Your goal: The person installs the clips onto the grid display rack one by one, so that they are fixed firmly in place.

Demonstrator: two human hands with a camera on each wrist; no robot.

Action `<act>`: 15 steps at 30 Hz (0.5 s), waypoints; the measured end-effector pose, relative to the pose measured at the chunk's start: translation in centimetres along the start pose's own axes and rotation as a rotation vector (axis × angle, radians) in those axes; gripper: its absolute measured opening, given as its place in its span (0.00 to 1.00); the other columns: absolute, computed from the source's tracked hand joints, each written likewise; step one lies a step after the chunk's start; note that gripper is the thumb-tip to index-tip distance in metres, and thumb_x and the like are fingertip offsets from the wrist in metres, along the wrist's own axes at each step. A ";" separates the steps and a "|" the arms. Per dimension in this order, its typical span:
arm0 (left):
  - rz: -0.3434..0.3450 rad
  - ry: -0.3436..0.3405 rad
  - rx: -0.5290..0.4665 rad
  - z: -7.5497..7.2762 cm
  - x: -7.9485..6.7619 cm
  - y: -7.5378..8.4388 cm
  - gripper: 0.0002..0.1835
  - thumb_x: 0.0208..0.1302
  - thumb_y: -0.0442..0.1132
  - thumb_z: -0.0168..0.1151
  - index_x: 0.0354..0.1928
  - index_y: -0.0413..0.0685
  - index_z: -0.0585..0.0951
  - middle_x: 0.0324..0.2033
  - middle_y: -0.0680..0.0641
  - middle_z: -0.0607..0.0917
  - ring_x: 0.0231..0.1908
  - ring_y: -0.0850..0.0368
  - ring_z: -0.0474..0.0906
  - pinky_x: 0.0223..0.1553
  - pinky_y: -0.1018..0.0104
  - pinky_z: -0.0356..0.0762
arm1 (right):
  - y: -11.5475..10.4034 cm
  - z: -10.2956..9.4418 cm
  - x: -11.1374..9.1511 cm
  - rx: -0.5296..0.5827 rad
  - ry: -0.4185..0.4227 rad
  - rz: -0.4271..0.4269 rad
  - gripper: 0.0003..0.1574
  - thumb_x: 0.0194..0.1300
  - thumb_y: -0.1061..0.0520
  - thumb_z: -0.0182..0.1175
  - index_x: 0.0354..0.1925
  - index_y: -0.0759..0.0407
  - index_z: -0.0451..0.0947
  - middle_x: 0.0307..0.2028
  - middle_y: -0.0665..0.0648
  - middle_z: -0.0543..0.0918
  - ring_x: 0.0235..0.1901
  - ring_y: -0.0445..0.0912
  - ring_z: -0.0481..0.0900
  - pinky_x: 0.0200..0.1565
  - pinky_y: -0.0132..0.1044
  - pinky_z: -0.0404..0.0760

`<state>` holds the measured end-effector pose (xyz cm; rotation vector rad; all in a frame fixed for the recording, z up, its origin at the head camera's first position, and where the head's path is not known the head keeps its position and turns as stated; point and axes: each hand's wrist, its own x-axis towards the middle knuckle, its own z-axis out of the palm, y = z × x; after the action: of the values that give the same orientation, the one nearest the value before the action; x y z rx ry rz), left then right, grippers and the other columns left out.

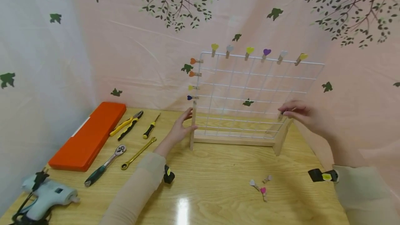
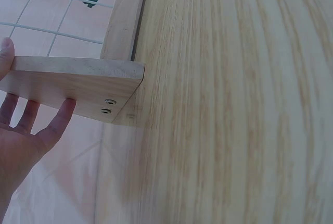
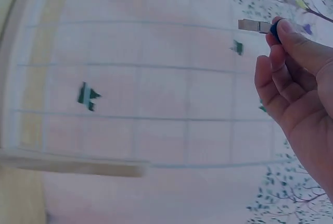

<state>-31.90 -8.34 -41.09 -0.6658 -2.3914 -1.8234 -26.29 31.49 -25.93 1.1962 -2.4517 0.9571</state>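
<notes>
My left hand (image 1: 178, 129) grips the left upright (image 1: 192, 127) of a wooden stand. In the left wrist view, its fingers (image 2: 62, 114) touch the board's outer face and the thumb lies at its edge. A white wire grid (image 1: 237, 89) stands tilted in the stand. Near the grid's lower right side, my right hand (image 1: 304, 115) pinches a small wooden clothespin (image 3: 252, 25) by its dark blue end, its wooden tip pointing away from my fingers. Several heart clothespins line the grid's top edge, including a purple one (image 1: 267, 52), and its left edge, including an orange one (image 1: 193, 60).
Three loose heart clothespins, one pink (image 1: 263, 191), lie on the front table. At left are an orange case (image 1: 90, 134), pliers (image 1: 126, 125), a screwdriver (image 1: 151, 127), a wrench (image 1: 137, 153), a ratchet (image 1: 104, 166) and a glue gun (image 1: 50, 193). Patterned cloth (image 1: 150, 75) hangs behind.
</notes>
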 end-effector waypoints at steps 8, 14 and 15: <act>0.022 0.003 0.001 -0.1 0.1 0.0 0.41 0.56 0.32 0.60 0.68 0.46 0.50 0.63 0.39 0.59 0.62 0.40 0.56 0.51 0.47 0.69 | -1.6 -5.0 2.1 -0.284 0.249 -0.040 0.17 0.50 0.78 0.56 0.39 0.68 0.78 0.35 0.48 0.80 0.33 0.31 0.76 0.36 0.15 0.72; 0.017 0.002 0.022 0.0 -0.1 0.1 0.41 0.56 0.33 0.60 0.68 0.44 0.50 0.63 0.38 0.59 0.62 0.39 0.56 0.53 0.47 0.68 | -2.4 -7.8 3.9 -0.307 0.440 -0.028 0.12 0.52 0.76 0.56 0.37 0.73 0.79 0.35 0.49 0.80 0.32 0.32 0.74 0.34 0.16 0.70; 0.011 0.000 0.022 0.0 -0.1 0.2 0.41 0.56 0.33 0.60 0.68 0.45 0.50 0.63 0.39 0.59 0.62 0.39 0.56 0.54 0.47 0.67 | -2.2 -8.3 4.2 -0.319 0.465 -0.026 0.11 0.52 0.76 0.56 0.36 0.72 0.79 0.35 0.49 0.80 0.32 0.32 0.73 0.33 0.16 0.69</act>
<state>-31.72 -8.33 -40.92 -0.6755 -2.3986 -1.7904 -27.75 33.35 -16.67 0.7906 -2.1068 0.7035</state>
